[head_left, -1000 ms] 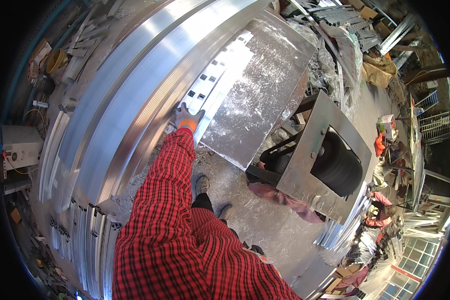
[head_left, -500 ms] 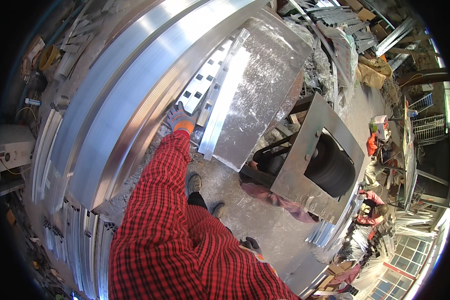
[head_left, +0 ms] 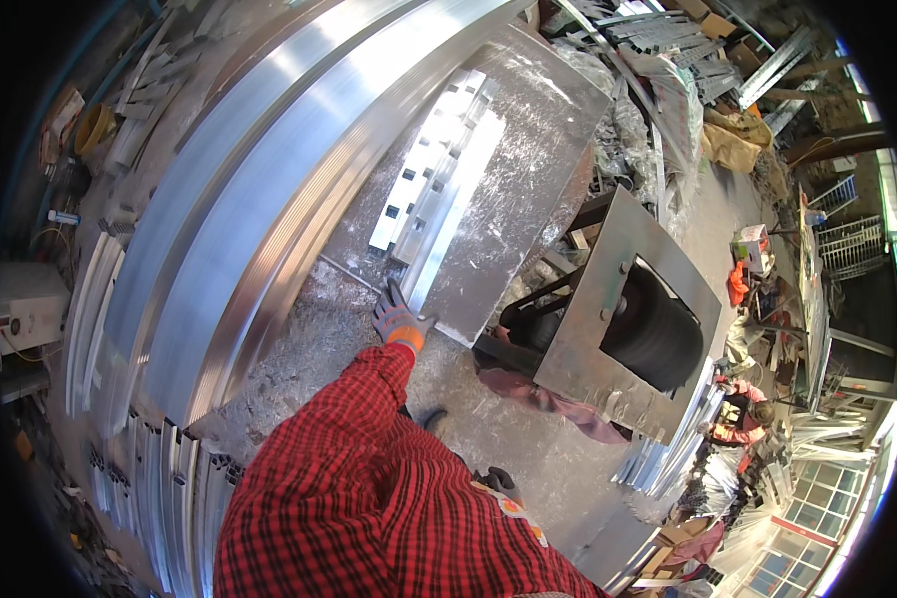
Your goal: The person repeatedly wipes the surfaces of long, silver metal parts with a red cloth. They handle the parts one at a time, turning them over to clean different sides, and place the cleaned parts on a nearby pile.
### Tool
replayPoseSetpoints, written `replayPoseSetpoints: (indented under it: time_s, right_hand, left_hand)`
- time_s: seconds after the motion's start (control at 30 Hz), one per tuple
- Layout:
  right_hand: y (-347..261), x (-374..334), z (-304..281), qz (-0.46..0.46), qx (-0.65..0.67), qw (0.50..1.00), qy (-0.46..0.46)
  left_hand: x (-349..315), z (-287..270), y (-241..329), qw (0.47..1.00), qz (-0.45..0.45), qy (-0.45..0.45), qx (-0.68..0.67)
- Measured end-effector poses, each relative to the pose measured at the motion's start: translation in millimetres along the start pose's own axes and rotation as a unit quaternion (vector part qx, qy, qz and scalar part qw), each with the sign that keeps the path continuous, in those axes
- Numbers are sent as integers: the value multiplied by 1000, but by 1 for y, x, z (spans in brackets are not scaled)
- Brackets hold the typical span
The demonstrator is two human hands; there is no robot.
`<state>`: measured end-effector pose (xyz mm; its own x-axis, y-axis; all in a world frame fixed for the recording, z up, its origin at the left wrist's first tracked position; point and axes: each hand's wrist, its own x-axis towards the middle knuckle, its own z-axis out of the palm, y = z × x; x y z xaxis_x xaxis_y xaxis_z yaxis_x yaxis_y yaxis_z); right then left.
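My left hand [head_left: 399, 321], in a grey glove with an orange cuff, is at the near edge of the metal-topped table. Its fingers are stretched out with the thumb apart, and the fingertips meet the near end of a plain silver metal profile [head_left: 439, 247]. Close along that profile's left side lie silver metal profiles with square cut-outs [head_left: 407, 186]. Low in the view, by my red checked shirt, is my right hand [head_left: 501, 485] in a dark glove. Its fingers are mostly hidden.
Long, wide aluminium profiles [head_left: 234, 214] are stacked along the table's [head_left: 528, 130] left side. To the right stands a machine with a dark, blurred roller [head_left: 658, 329] in a metal frame. Beyond it, a person [head_left: 740, 411] bends near metal bars. Scrap and plastic sheeting [head_left: 668, 120] lie behind.
The profiles have slid up the table, away from me, and the cut-out ones now sit closer to the plain one. My left hand has moved right and nearer to me.
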<state>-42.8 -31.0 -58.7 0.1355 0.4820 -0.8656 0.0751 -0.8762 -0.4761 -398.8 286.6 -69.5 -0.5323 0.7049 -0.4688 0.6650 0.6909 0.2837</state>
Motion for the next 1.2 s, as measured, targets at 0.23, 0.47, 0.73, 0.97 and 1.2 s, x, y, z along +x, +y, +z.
replayPoseSetpoints:
  time_s: [0.23, 0.47, 0.73, 0.97, 1.2]
  right_hand:
    - [5, 9, -8, -24, -54, 998, -13]
    - [-110, 39, -4, -67, 32, 992, -102]
    - [-296, 5, 42, -311, -81, 919, -228]
    - [-261, 8, 8, -460, -43, 864, -199]
    - [-220, 1, -60, -417, 47, 892, -167]
  left_hand:
    - [27, 30, -14, 987, 47, -107, -106]
    - [-85, -30, -9, 676, 55, -406, -612]
    - [-232, 2, -42, 862, 272, -164, -395]
    - [-335, 21, 1, 945, 303, 122, -8]
    - [-405, 39, 42, 931, 321, -9, -175]
